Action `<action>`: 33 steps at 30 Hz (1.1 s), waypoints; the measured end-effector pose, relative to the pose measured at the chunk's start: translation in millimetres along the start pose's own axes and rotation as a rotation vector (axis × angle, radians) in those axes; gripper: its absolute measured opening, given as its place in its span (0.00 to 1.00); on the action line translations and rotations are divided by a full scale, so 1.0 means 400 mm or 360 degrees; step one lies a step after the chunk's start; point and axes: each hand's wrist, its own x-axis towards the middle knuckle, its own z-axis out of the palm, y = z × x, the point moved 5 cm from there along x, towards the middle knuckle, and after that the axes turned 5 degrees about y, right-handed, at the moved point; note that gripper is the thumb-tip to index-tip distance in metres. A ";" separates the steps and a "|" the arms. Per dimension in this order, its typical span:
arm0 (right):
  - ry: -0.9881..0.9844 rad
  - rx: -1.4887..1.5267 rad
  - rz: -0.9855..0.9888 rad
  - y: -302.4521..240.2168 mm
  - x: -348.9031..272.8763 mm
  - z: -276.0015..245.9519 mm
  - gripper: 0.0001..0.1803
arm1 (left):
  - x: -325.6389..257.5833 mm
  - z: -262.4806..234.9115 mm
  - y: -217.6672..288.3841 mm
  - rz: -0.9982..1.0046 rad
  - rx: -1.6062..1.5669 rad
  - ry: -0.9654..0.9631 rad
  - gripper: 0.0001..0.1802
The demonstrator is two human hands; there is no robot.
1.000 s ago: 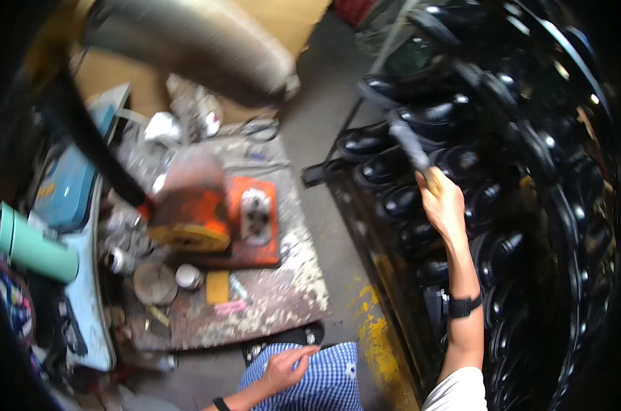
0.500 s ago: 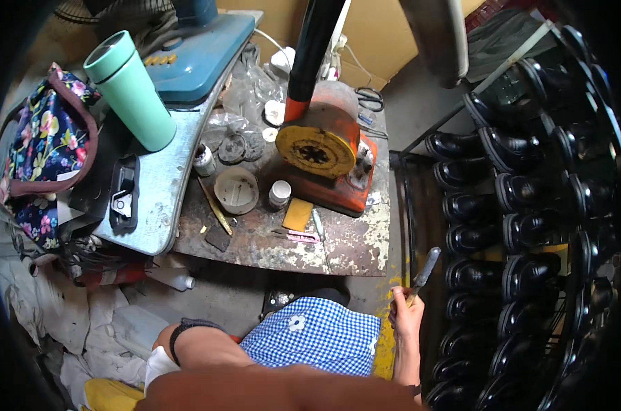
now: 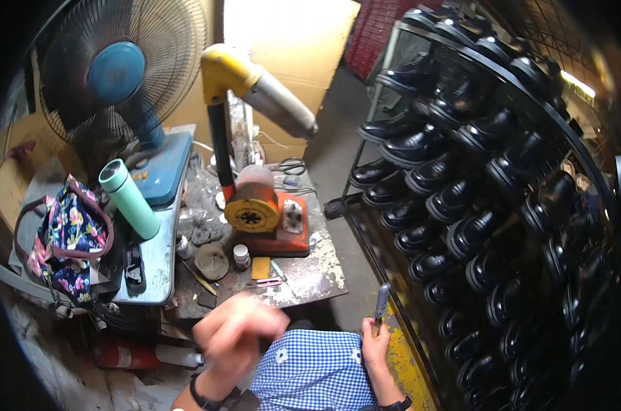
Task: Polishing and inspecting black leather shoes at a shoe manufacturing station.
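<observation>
The right hand (image 3: 375, 346) is closed around the handle of a slim tool (image 3: 382, 300), just beside the checked apron (image 3: 310, 366). The tool points up from the fist, leaning slightly; its exposed part is long, narrow and grey, blunt at the tip and darker near the fingers. The left hand (image 3: 236, 334) is blurred, so I cannot tell its grip.

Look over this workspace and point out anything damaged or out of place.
The workbench top looks damaged: its pale coating is worn into ragged patches. The yellow floor paint beside the right hand is flaked too. Below the benches, a white bottle appears to lie on its side, oddly placed.
</observation>
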 end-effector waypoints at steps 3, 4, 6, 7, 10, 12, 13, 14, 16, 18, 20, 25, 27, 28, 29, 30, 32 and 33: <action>0.0104 0.0058 -0.0040 0.039 -0.037 -0.049 0.11 | -0.094 0.102 -0.238 -0.0986 -0.0188 -0.0123 0.19; 0.0110 0.0067 -0.0039 0.052 -0.044 -0.062 0.12 | -0.136 0.122 -0.294 -0.1116 -0.0202 -0.0142 0.19; 0.0061 0.0111 0.0152 0.067 -0.039 -0.086 0.12 | -0.214 0.165 -0.363 -0.1404 -0.0217 -0.0260 0.17; 0.0040 0.0149 0.0349 0.084 -0.044 -0.098 0.13 | -0.248 0.181 -0.384 -0.1459 -0.0187 -0.0331 0.17; 0.0006 0.0022 0.0064 0.092 -0.004 -0.124 0.17 | -0.324 0.220 -0.399 -0.1586 -0.0097 -0.0637 0.17; 0.0042 -0.0243 -0.0324 -0.004 -0.011 -0.115 0.20 | -0.384 0.232 -0.409 -0.1746 0.0061 -0.0877 0.20; -0.0177 -0.0052 -0.0020 0.005 -0.009 -0.089 0.21 | -0.412 0.234 -0.415 -0.1671 0.0150 -0.0974 0.22; -0.0390 0.0138 0.0284 0.013 -0.017 -0.060 0.22 | -0.439 0.239 -0.418 -0.1593 0.0236 -0.1071 0.23; -0.0356 -0.0107 -0.0571 -0.084 -0.041 -0.006 0.23 | -0.491 0.261 -0.437 -0.1591 -0.0016 -0.1050 0.22; -0.0445 -0.0222 -0.0515 -0.141 -0.069 0.038 0.28 | -0.468 0.263 -0.429 -0.1604 -0.0151 -0.0671 0.19; -0.0688 -0.0228 -0.0329 -0.188 -0.090 0.079 0.33 | -0.465 0.221 -0.460 -0.1631 -0.0237 -0.0360 0.16; -0.0947 -0.0045 -0.0151 -0.213 0.081 0.099 0.35 | -0.432 0.196 -0.487 -0.1890 -0.0428 -0.0251 0.16; -0.0346 -0.0431 -0.1031 -0.339 0.250 0.106 0.31 | -0.422 0.196 -0.505 -0.2129 -0.0651 -0.0190 0.15; -0.0228 -0.0472 -0.1003 -0.378 0.341 0.119 0.33 | -0.408 0.196 -0.503 -0.2150 -0.0660 -0.0221 0.16; -0.0102 -0.0616 -0.1171 -0.403 0.435 0.148 0.35 | -0.412 0.183 -0.521 -0.2131 -0.0624 -0.0265 0.16; 0.0081 -0.0807 -0.1474 -0.443 0.515 0.148 0.38 | -0.434 0.192 -0.536 -0.2116 -0.0632 -0.0362 0.16; 0.0196 -0.1167 -0.1627 -0.488 0.682 0.173 0.45 | -0.449 0.217 -0.550 -0.2060 -0.0691 -0.0411 0.15; 0.0204 -0.1290 -0.1731 -0.509 0.744 0.208 0.47 | -0.452 0.223 -0.554 -0.2026 -0.0598 -0.0308 0.15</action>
